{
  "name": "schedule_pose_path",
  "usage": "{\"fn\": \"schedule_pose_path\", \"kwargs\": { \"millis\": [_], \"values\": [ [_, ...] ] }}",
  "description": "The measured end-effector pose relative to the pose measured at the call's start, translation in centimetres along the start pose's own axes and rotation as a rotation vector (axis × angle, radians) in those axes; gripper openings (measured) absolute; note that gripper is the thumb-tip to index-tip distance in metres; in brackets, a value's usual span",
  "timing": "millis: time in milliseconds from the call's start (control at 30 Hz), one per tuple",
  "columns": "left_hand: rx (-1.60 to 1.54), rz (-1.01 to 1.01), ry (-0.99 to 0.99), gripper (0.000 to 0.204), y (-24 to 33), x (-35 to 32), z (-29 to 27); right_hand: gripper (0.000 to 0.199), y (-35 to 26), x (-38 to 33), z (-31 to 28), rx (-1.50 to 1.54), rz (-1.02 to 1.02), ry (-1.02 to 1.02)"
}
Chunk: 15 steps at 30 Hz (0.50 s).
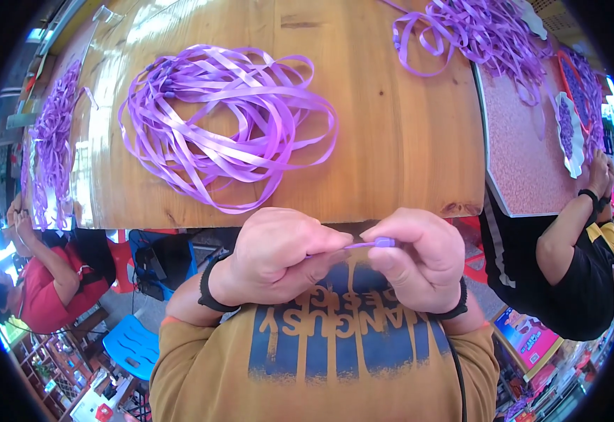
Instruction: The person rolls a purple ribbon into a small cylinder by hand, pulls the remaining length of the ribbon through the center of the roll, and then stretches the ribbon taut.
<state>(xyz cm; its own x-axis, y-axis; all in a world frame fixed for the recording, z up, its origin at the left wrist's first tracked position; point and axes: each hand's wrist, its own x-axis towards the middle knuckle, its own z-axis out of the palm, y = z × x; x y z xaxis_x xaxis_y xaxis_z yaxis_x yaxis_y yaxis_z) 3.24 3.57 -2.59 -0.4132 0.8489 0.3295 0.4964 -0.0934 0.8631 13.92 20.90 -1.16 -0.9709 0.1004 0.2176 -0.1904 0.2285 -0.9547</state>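
Note:
My left hand (pixel 279 257) is closed, pinching a narrow purple ribbon (pixel 355 246) between thumb and fingers just off the table's near edge. Close beside it, my right hand (pixel 423 260) is closed too, its thumb and forefinger gripping a small purple plastic clip (pixel 384 242) at the ribbon's end. The rest of that ribbon is hidden in my left hand. Beyond my hands, on the wooden table (pixel 391 155), lies a loose coil of purple lanyards (pixel 279 98), with several small purple clips (pixel 168 81) gathered at its far left side.
Another tangled heap of lanyards (pixel 483 42) lies at the far right. Next to it, a pinkish side table (pixel 525 155) carries a white-edged tray of small purple pieces (pixel 566 126). More lanyards (pixel 54 141) hang at the left. People sit at both sides; a blue stool (pixel 131 344) stands lower left.

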Motion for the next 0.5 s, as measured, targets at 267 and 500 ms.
{"fn": "schedule_pose_path", "kwargs": {
  "millis": [267,500],
  "values": [
    [-0.163,-0.083,-0.037,0.013,-0.3,-0.2,0.1,0.014,0.7,0.2,0.4,-0.065,-0.145,-0.014],
    [-0.178,-0.019,-0.002,0.008,-0.2,0.0,0.7,0.014,0.6,-0.2,-0.1,-0.042,-0.173,-0.022]
  ]
}}
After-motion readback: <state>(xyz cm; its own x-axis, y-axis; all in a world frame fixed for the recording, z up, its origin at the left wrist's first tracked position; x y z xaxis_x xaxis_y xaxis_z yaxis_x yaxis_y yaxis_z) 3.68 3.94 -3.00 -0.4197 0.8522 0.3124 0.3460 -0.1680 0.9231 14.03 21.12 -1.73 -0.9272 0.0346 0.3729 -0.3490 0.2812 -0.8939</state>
